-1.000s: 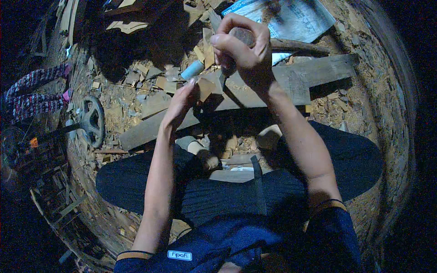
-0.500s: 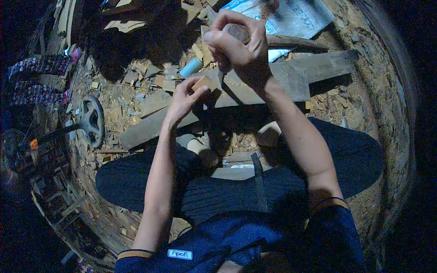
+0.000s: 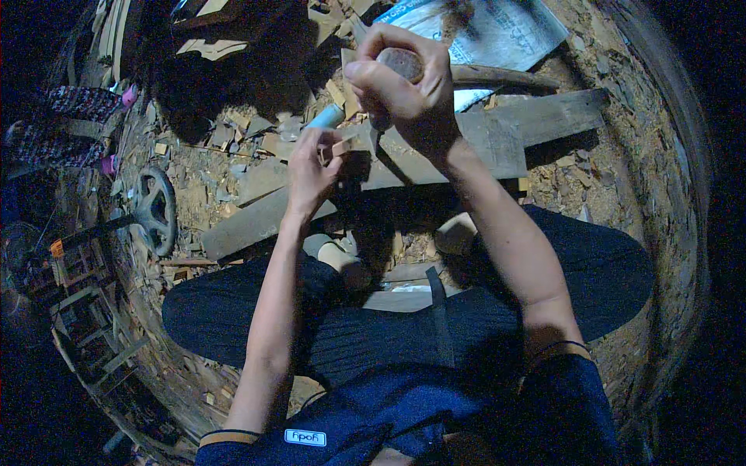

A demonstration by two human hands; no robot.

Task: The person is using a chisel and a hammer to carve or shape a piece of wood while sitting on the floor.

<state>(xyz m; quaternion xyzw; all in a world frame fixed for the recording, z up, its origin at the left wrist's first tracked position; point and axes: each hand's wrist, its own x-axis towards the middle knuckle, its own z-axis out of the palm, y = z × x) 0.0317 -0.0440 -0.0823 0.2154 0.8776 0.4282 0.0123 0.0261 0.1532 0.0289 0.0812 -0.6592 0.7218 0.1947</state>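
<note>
My right hand (image 3: 412,85) is closed in a fist around an upright wooden-handled tool, whose round handle end (image 3: 401,64) faces up at me. Below the fist a narrow dark blade-like part reaches toward the wooden board (image 3: 489,144); most of the tool is hidden. To its left, my left hand (image 3: 312,175) pinches a small wood block (image 3: 342,146) between thumb and fingers, at the board's edge close to the blade. Just beyond those fingers lies a light-blue cylinder (image 3: 326,116).
A curved stick (image 3: 505,76) and a white-and-blue sack (image 3: 513,35) lie beyond the board. Wood chips (image 3: 233,128) litter the ground. At the left are a spoked wheel (image 3: 155,211) and another person's patterned trouser legs (image 3: 66,128). My feet (image 3: 342,260) are beneath the board.
The wood block in my left hand has turned and now shows a smaller face, with my fingers shifted on it. My right hand has moved slightly left, still gripping the tool.
</note>
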